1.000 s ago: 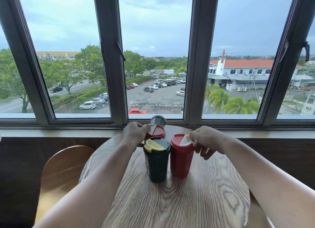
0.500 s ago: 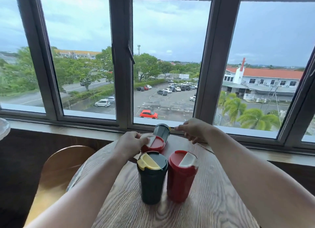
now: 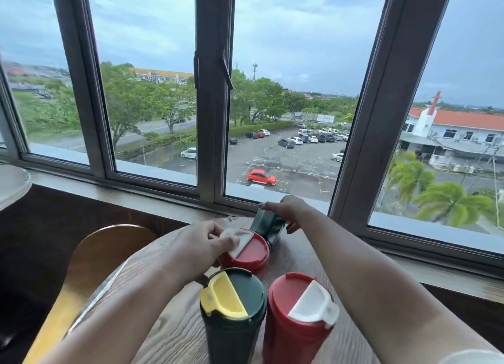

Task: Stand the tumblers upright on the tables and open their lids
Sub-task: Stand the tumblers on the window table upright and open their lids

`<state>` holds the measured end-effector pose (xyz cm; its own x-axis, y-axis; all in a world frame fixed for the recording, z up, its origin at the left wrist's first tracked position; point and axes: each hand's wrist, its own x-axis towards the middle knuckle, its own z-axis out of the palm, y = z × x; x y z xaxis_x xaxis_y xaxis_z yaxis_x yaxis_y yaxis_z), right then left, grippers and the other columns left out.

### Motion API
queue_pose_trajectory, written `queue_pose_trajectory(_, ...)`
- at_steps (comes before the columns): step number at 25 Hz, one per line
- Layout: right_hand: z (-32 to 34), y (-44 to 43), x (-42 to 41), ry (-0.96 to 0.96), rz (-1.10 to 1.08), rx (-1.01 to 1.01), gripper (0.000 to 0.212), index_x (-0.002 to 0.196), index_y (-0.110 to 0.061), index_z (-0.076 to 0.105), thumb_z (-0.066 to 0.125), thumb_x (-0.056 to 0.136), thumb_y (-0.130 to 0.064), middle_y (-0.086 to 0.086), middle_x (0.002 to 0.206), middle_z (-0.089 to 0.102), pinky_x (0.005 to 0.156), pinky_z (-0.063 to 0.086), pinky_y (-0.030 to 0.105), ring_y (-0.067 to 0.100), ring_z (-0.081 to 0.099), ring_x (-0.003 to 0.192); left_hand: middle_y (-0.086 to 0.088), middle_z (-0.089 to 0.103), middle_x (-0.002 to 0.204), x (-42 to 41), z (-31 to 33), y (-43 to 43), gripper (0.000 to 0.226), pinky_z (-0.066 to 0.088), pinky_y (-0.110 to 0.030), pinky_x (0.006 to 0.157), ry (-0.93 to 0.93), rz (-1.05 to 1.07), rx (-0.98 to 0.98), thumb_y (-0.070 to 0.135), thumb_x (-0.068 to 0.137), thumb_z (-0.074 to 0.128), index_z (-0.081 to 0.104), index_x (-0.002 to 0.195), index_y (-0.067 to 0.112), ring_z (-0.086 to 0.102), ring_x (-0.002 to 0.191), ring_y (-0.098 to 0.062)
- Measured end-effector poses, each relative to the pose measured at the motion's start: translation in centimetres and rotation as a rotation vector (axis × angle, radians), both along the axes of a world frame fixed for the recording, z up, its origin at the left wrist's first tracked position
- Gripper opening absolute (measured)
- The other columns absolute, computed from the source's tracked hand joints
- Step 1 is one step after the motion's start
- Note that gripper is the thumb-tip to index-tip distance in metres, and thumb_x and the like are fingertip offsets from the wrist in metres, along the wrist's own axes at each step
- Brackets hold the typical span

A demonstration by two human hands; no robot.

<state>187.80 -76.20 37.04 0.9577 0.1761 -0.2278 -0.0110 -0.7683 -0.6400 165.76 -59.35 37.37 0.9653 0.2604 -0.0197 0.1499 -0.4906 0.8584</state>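
Note:
Two tumblers stand upright at the near side of the round wooden table: a dark green tumbler with a yellow flap on its lid, and a red tumbler with a white flap. Behind them a third tumbler with a dark body and red lid lies tilted toward me. My left hand pinches the white flap on that red lid. My right hand grips the dark body at its far end.
A wooden chair back stands left of the table. The window sill and dark window frames run just behind the table. The edge of another round table shows at far left.
My right hand left the red tumbler's white flap and reached back to the lying tumbler's body. My left hand stayed at its red lid. The view shifted left and down.

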Motion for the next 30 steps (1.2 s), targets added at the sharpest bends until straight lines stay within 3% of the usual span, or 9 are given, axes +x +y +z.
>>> queue_pose_trajectory(4,-1.0,1.0,0.6,0.017,-0.027,0.007,0.057,0.095,-0.003,0.057,0.08,0.078,-0.052,0.018,0.103,0.066,0.073,0.066,0.046,0.042,0.076,0.078,-0.012,0.074,0.096,0.0,-0.1,0.1,0.024,0.05,-0.023,0.043,-0.015,0.006,-0.028,0.042,0.093,0.071,0.067,0.097,0.018,0.071,0.083,-0.021)
queue_pose_trajectory(9,-1.1,-0.1,0.0,0.021,-0.061,0.212,0.053,0.104,-0.006,0.063,0.087,0.068,-0.036,0.021,0.11,0.07,0.069,0.065,0.055,0.038,0.075,0.087,-0.011,0.074,0.094,0.3,-0.3,0.2,0.025,0.051,-0.024,0.043,-0.02,0.011,-0.031,0.044,0.092,0.071,0.068,0.097,0.019,0.072,0.081,-0.022)
queue_pose_trajectory(11,-0.6,-1.7,-1.6,-0.09,-0.028,0.281,0.053,0.11,-0.012,0.062,0.087,0.068,-0.032,0.014,0.114,0.069,0.078,0.065,0.052,0.032,0.07,0.099,-0.008,0.072,0.092,0.3,-0.3,0.2,0.025,0.048,-0.022,0.041,-0.018,0.007,-0.047,0.043,0.093,0.071,0.068,0.098,0.019,0.068,0.077,-0.018)
queue_pose_trajectory(15,-0.9,-6.5,-6.0,-0.459,0.196,0.239,0.087,0.143,-0.027,0.052,0.089,0.064,-0.028,0.005,0.133,0.052,0.108,0.048,0.043,0.023,0.054,0.123,-0.01,0.072,0.095,0.4,-0.3,0.2,0.026,0.048,-0.023,0.04,-0.007,-0.009,-0.068,0.042,0.092,0.072,0.068,0.1,0.017,0.068,0.082,-0.02)
queue_pose_trajectory(18,-2.7,-9.5,-8.6,-0.529,0.313,0.333,0.092,0.143,-0.039,0.05,0.089,0.06,-0.025,-0.005,0.131,0.047,0.11,0.047,0.047,0.017,0.051,0.127,-0.01,0.072,0.095,0.4,-0.3,0.3,0.026,0.048,-0.023,0.04,-0.005,-0.019,-0.048,0.042,0.093,0.071,0.068,0.102,0.017,0.069,0.083,-0.021)
queue_pose_trajectory(22,-5.2,-10.9,-9.5,-0.492,0.379,0.427,0.092,0.139,-0.049,0.051,0.092,0.059,-0.027,-0.013,0.136,0.047,0.109,0.047,0.054,0.017,0.049,0.135,-0.008,0.073,0.092,0.3,-0.2,0.3,0.027,0.047,-0.022,0.039,-0.005,-0.026,-0.02,0.043,0.094,0.069,0.068,0.102,0.017,0.068,0.081,-0.02)
queue_pose_trajectory(26,-5.1,-11.7,-9.8,-0.442,0.392,0.434,0.094,0.141,-0.053,0.047,0.091,0.063,-0.025,-0.008,0.144,0.047,0.106,0.052,0.052,0.021,0.051,0.136,-0.006,0.073,0.093,0.4,-0.3,0.2,0.027,0.047,-0.022,0.039,0.003,-0.02,-0.005,0.044,0.095,0.067,0.068,0.103,0.018,0.069,0.082,-0.02)
queue_pose_trajectory(30,-1.7,-12.2,-10.4,-0.139,0.284,0.675,0.081,0.147,-0.028,0.049,0.072,0.069,-0.025,0.004,0.14,0.06,0.104,0.053,0.051,0.029,0.062,0.124,-0.006,0.072,0.1,0.5,-0.4,0.2,0.023,0.048,-0.022,0.04,-0.004,-0.041,0.005,0.042,0.097,0.065,0.068,0.108,0.022,0.07,0.086,-0.019)
